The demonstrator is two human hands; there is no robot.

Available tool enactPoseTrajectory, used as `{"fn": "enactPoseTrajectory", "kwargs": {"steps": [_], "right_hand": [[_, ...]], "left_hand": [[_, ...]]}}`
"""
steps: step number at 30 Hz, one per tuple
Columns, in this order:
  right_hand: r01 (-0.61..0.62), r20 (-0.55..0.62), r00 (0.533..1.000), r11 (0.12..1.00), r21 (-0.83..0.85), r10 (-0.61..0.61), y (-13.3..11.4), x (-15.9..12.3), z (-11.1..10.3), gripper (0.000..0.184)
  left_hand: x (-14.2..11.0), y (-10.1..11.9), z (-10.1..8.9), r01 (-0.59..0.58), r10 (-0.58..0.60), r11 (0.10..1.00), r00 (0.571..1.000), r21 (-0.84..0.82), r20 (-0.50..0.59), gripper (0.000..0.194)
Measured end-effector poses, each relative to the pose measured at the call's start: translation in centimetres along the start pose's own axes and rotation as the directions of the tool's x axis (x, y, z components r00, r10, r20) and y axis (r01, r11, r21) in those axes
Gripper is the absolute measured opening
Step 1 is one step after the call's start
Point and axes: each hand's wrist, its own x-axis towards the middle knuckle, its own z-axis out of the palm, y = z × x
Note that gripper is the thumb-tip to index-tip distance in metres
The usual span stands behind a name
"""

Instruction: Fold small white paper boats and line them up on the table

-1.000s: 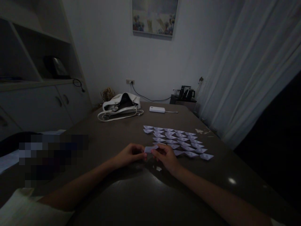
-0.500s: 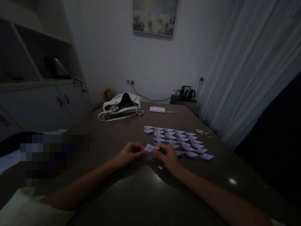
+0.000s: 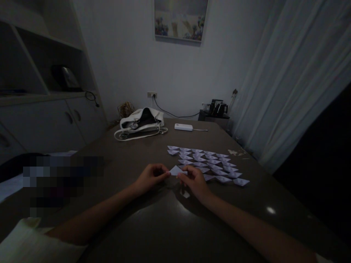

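A small white folded paper (image 3: 176,170), with a peaked triangular top, is held just above the dark table (image 3: 131,223). My left hand (image 3: 152,178) pinches its left corner between thumb and fingers. On the other side, my right hand (image 3: 194,181) grips the right part, its thumb across the front of the paper. Rows of small white paper boats (image 3: 212,162) stand just beyond and to the right of my right hand; a few are partly hidden behind it.
A white handbag (image 3: 142,124) lies at the far left of the table, with a white power bank (image 3: 183,127) and short cable beside it. Paper scraps (image 3: 236,152) lie near the right edge. At left are papers and a blurred patch.
The paper between my hands has gone from a flat strip-like shape to a peaked triangle facing me. Both hands stay nearly in place; the boats have not moved.
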Motion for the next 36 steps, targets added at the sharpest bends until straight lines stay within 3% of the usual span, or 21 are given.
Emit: {"fn": "enactPoseTrajectory", "kwargs": {"steps": [7,13,17,29,36], "right_hand": [[0.048,0.074,0.996,0.996,-0.077,-0.043,0.5,0.2,-0.2,0.022],[0.065,0.060,0.996,0.995,-0.078,-0.061,0.6,0.2,-0.3,0.021],[0.085,0.075,0.994,0.994,-0.075,-0.080,0.6,0.1,-0.3,0.021],[0.131,0.082,0.989,0.980,-0.150,-0.120,0.0,-0.2,-0.2,0.021],[0.152,0.071,0.987,0.971,-0.184,-0.141,-0.1,-0.1,-0.4,0.021]], "left_hand": [[-0.1,0.1,0.0,0.005,-0.004,0.998,1.000,-0.055,0.021,0.026],[0.1,-0.6,-0.3,0.089,-0.063,0.962,0.992,-0.258,0.109,0.032],[0.3,-1.2,-0.3,0.139,-0.083,0.932,0.981,-0.336,0.175,0.026],[0.1,-0.6,-0.5,0.146,-0.081,0.948,0.970,-0.283,0.230,0.026],[0.1,-0.3,-0.4,0.152,-0.136,0.981,0.981,-0.117,0.136,0.025]]}}
